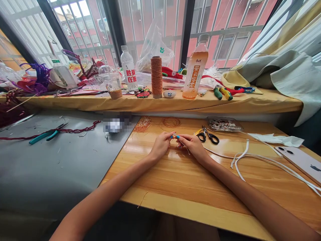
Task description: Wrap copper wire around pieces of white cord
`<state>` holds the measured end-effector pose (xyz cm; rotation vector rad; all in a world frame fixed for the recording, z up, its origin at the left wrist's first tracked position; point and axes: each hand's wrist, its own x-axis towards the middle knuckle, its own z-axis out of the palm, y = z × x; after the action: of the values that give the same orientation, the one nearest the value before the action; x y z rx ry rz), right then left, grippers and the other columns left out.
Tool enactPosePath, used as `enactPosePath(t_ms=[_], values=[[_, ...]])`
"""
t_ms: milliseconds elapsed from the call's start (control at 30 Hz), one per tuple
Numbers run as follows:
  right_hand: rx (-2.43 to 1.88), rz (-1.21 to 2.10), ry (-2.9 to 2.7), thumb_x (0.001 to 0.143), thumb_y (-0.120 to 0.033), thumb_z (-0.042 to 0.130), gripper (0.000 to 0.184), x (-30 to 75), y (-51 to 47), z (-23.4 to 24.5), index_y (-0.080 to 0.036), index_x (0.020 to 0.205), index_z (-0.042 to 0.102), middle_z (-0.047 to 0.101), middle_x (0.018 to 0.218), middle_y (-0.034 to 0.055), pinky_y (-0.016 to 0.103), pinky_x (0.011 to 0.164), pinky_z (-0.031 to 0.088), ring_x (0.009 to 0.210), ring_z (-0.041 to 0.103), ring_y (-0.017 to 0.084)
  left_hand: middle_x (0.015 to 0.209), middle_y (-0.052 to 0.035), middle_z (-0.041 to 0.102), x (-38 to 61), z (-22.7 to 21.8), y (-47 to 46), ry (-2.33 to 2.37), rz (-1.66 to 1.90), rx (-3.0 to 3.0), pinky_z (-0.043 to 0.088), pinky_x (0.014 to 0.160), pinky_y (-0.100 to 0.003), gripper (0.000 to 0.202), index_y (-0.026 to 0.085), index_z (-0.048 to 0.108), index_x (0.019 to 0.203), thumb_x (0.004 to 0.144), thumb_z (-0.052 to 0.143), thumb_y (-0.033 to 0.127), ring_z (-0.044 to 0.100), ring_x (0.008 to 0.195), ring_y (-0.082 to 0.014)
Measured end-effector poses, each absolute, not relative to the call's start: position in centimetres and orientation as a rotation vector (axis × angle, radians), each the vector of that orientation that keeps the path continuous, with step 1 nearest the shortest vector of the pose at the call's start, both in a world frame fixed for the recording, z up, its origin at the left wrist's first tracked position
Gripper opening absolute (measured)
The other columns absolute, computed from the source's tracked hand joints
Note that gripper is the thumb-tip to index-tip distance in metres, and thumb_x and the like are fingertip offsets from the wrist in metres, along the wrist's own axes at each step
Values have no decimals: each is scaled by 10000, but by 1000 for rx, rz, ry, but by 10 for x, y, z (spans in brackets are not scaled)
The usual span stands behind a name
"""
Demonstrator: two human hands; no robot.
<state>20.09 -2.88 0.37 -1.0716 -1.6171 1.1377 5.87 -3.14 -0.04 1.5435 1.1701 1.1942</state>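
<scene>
My left hand and right hand meet, fingertips pinched together on slim white cord between them, above glossy light-brown wooden tabletop. Neither hand nearer. Tail seemingly slants rightward, towards me, below right fingers.

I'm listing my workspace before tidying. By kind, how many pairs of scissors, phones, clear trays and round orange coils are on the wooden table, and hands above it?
Left hand and right hand: 2
Black-handled scissors: 1
Phone: 1
Clear tray: 1
Round orange coil: 1
Total: 6
</scene>
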Motion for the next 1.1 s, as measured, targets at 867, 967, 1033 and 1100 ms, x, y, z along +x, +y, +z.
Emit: enactPosePath(t_ms=[867, 967, 1033, 1100], values=[[-1072, 1055, -1649, 715, -347, 478, 249, 198, -29, 4, -131, 749, 597, 566, 608, 13, 227, 553, 419, 561, 516, 109, 651, 1, 552, 56, -3, -27, 1163, 1256, 1541, 338, 569, -195, 139, 116, 597, 763, 679, 489, 137, 422, 563, -76], [-1066, 1083, -1658, 719, -352, 477, 249, 198, -29, 3, -130, 732, 589, 568, 599, 13, 225, 546, 419, 556, 521, 109, 612, 11, 535, 56, -2, -28, 1172, 1226, 1549, 330, 555, -191, 139, 115, 601, 755, 676, 489, 134, 411, 544, -75], [-1071, 1098, -1662, 719, -363, 479, 258, 198, -29, 3, -130, 729, 588, 571, 593, 14, 225, 544, 419, 555, 526, 110, 606, 11, 534, 57, -1, -28, 1169, 1213, 1547, 329, 552, -191, 140, 115, 603, 752, 678, 486, 137, 411, 540, -76], [-1073, 1108, -1659, 715, -375, 485, 265, 198, -29, 3, -131, 723, 588, 572, 587, 12, 224, 543, 419, 552, 528, 109, 607, 10, 539, 57, -1, -28, 1168, 1213, 1542, 330, 556, -192, 145, 118, 606, 753, 680, 482, 137, 417, 545, -79]])
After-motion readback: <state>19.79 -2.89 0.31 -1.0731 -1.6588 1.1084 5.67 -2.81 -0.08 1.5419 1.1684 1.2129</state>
